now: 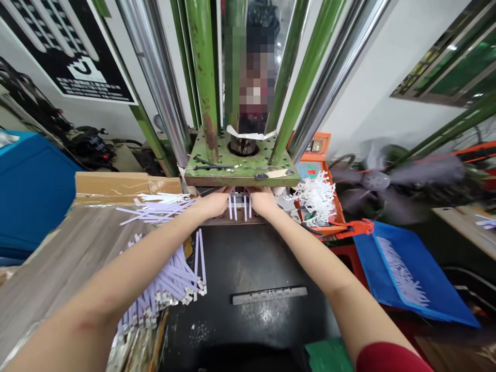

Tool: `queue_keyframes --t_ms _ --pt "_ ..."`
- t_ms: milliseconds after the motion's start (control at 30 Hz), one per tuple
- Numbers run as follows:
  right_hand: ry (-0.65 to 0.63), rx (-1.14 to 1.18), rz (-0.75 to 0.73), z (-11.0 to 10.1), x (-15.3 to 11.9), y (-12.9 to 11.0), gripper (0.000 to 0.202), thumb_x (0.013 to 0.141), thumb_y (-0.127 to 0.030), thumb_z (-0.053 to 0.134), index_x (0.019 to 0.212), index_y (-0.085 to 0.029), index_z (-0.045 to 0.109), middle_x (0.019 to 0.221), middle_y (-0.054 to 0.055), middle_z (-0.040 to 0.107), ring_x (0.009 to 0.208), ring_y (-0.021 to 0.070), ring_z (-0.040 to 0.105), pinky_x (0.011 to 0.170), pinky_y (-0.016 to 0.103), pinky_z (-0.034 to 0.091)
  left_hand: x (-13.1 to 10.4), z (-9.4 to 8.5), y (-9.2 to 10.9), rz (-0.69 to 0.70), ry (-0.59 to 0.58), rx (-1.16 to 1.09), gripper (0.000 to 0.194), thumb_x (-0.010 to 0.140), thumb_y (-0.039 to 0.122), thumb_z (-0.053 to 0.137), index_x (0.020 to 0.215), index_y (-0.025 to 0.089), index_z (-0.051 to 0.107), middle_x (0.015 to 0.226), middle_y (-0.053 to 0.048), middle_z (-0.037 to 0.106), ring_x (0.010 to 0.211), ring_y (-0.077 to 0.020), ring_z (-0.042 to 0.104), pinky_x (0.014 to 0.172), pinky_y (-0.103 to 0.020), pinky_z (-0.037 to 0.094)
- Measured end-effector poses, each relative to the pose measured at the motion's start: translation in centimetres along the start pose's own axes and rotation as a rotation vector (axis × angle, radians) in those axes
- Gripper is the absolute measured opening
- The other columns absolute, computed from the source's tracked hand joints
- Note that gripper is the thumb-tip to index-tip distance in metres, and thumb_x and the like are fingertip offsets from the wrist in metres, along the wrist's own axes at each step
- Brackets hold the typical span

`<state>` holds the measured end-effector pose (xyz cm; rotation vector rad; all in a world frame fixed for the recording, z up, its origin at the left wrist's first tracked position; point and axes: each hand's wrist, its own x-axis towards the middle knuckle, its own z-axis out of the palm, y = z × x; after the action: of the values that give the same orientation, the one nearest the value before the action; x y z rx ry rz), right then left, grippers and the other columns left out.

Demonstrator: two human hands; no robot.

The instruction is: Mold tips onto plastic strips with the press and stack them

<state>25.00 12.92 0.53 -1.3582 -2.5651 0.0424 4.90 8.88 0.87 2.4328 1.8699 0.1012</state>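
Both arms reach forward to the green press plate [240, 178]. My left hand [215, 201] is at the left of the gap under that plate, its fingertips hidden beneath the edge. On the right side of the same gap is my right hand [261, 201], its fingertips also out of sight. Between the hands, several lilac strips [235, 206] stick out toward me from the press. What either hand grips cannot be made out. A grey metal bar with notches [270, 295] lies on the black table [279, 258] below the hands.
Lilac strips [170, 279] are piled at the left, beside a wood-patterned board [89, 243]. White plastic pieces [315, 199] lie by an orange control box [321, 142]. A blue bin [437, 279] with pale strips stands right, near a spinning fan [375, 181].
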Motion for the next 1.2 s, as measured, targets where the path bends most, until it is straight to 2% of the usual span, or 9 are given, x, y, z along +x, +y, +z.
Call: queue_keyframes --t_ms 233,400,467,533,600,667,800,900,1200 --pt "-0.036 -0.063 -0.043 -0.5 -0.8 -1.6 0.050 0.098 -0.009 0.034 0.147 -0.009 0.043 0.149 0.019 0.043 0.137 0.0352 0.036 0.114 0.057 0.022 -0.7 0.0 1.2 -0.021 0.055 -0.022 0.059 0.094 0.011 0.031 0.152 0.022 0.034 0.158 -0.007 0.034 0.129 -0.0277 0.052 0.105 -0.040 0.045" --pt "-0.144 0.027 -0.039 -4.2 -2.6 -1.5 0.060 0.088 -0.002 0.044 0.148 -0.009 0.042 0.143 0.018 0.050 0.132 0.0301 0.047 0.108 0.043 0.040 -2.7 -2.0 2.4 -0.032 0.053 -0.085 0.072 0.086 0.007 0.043 0.155 0.018 0.027 0.157 -0.012 0.035 0.138 -0.0316 0.042 0.111 -0.046 0.039" --pt "-0.130 0.132 -0.097 -6.4 -7.9 -2.3 0.062 0.090 -0.004 0.043 0.151 -0.007 0.035 0.147 0.017 0.046 0.133 0.0252 0.046 0.110 0.040 0.039 -7.5 -3.1 3.6 -0.007 0.048 -0.167 0.072 0.087 0.015 0.048 0.155 0.014 0.025 0.156 -0.013 0.036 0.142 -0.0296 0.037 0.115 -0.044 0.035" --pt "-0.175 0.559 -0.281 -8.3 -15.6 -2.8 0.047 0.097 -0.011 0.040 0.144 -0.015 0.047 0.140 0.012 0.055 0.122 0.0190 0.056 0.106 0.035 0.045 -14.7 -3.8 5.0 0.086 -0.066 -0.404 0.062 0.091 0.026 0.048 0.151 0.020 0.035 0.154 -0.007 0.041 0.137 -0.0228 0.044 0.110 -0.036 0.040" --pt "-0.539 0.831 -0.484 -8.9 -24.2 -2.6 0.037 0.100 -0.016 0.039 0.130 -0.021 0.061 0.118 0.006 0.068 0.106 0.0165 0.065 0.095 0.030 0.052 -22.7 -3.5 6.2 0.189 -0.460 -0.696 0.043 0.095 0.032 0.042 0.137 0.033 0.055 0.137 0.000 0.059 0.121 -0.0179 0.059 0.103 -0.031 0.045" --pt "-0.777 0.846 -0.381 -7.2 -31.4 -1.8 0.030 0.099 -0.023 0.048 0.120 -0.024 0.069 0.098 0.003 0.074 0.090 0.0182 0.071 0.083 0.027 0.057 -29.4 -1.7 6.8 0.110 -0.695 -0.772 0.034 0.094 0.034 0.044 0.116 0.035 0.069 0.116 0.001 0.071 0.110 -0.0199 0.064 0.096 -0.030 0.048" --pt "-0.293 0.633 0.256 1.0 -38.3 0.0 0.037 0.094 -0.044 0.047 0.093 -0.022 0.076 0.088 0.011 0.075 0.082 0.0302 0.073 0.073 0.040 0.061 -34.9 5.5 6.0 -0.404 -0.548 -0.576 0.034 0.092 0.037 0.040 0.086 0.022 0.071 0.089 -0.007 0.072 0.087 -0.0240 0.067 0.084 -0.033 0.049" --pt "0.047 0.523 0.396 6.0 -38.8 1.4 0.043 0.088 -0.054 0.045 0.078 -0.024 0.074 0.079 0.012 0.073 0.086 0.0343 0.071 0.080 0.047 0.060 -34.7 10.0 5.3 -0.599 -0.458 -0.478 0.032 0.089 0.026 0.038 0.078 0.020 0.067 0.087 -0.009 0.071 0.089 -0.0238 0.066 0.087 -0.033 0.047" --pt "0.053 0.382 0.276 8.0 -39.3 4.9 0.048 0.084 -0.057 0.048 0.096 -0.018 0.073 0.109 0.016 0.071 0.111 0.0376 0.064 0.100 0.055 0.049 -35.1 11.8 5.3 -0.606 -0.444 -0.522 0.035 0.094 0.026 0.033 0.085 0.019 0.066 0.086 -0.006 0.072 0.088 -0.0200 0.067 0.083 -0.027 0.045"
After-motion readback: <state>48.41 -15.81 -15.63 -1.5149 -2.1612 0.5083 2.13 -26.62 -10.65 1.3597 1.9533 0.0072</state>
